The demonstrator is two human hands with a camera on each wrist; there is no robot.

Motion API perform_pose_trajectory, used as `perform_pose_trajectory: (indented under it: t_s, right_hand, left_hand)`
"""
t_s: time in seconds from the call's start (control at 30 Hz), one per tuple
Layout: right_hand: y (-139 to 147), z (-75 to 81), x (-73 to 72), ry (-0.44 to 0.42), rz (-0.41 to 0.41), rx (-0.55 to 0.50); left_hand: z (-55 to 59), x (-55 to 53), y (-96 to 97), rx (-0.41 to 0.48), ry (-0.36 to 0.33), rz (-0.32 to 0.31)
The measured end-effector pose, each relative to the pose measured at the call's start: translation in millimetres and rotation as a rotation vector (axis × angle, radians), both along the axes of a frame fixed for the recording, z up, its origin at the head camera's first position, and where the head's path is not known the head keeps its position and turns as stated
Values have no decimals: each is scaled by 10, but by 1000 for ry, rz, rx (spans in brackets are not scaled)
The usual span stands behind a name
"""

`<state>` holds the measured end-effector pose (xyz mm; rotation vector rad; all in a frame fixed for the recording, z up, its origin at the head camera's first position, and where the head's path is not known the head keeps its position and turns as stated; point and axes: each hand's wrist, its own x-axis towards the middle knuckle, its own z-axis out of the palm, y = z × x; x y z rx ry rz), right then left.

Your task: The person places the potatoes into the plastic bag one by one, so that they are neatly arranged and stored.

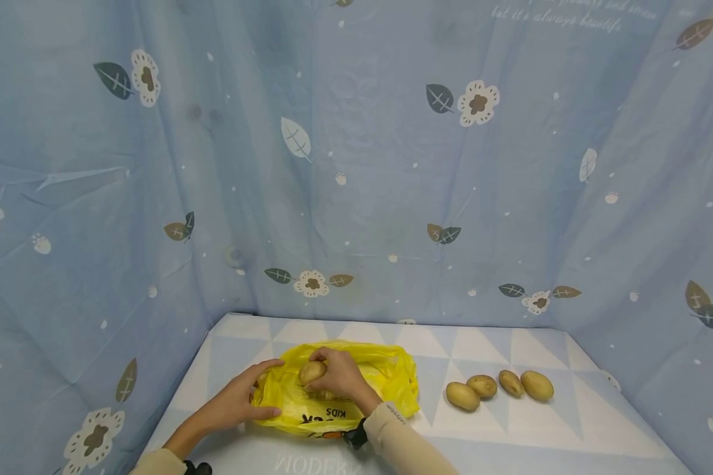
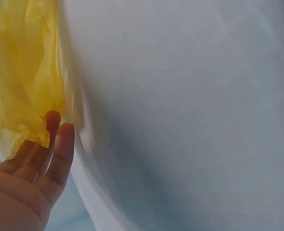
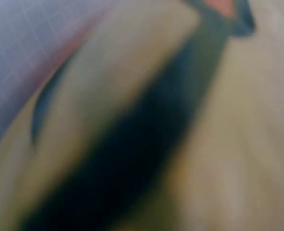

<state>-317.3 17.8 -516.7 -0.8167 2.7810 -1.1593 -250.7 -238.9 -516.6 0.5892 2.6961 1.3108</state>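
Note:
A yellow plastic bag (image 1: 405,379) lies on the table with its mouth spread upward. Over that mouth, my right hand (image 1: 340,375) grips a potato (image 1: 311,373) from above with fingers and thumb. My left hand (image 1: 240,399) is at the bag's left end, thumb and fingers spread wide along its rim. From the left wrist, thin yellow film (image 2: 29,72) drapes against the extended fingers (image 2: 62,149). Blurred dark print on the bag (image 3: 132,130) fills much of the right wrist view, where the right hand is out of sight.
To the right of the bag, several potatoes lie in a loose row, from a near one (image 1: 463,396) to a larger one (image 1: 537,386). A triangle-patterned cloth covers the table (image 1: 481,448). Blue printed curtains (image 1: 362,198) hang behind and at both sides.

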Motion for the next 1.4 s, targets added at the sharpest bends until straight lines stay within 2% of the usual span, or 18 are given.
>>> perform_pose_trajectory:
  t_s: [0.33,0.6,0.9,1.13,1.4]
  right_hand:
    - [-47,-55,-14,-16,-39,28]
    - [40,34,45,-16,6,4]
    - [427,188,125,-20,18,-22]
    - [812,319,106,35,-18,-30]
    - [1269,387,79,74,-52,-46]
  left_hand:
    - [3,-4,9,-7,13,-4]
    - [14,-13,24,-2,7,4]
    - [11,-3,-21,-5,-36,22]
    - [31,8,-46,7,-76,21]
    - [51,5,21,-26,-52,36]
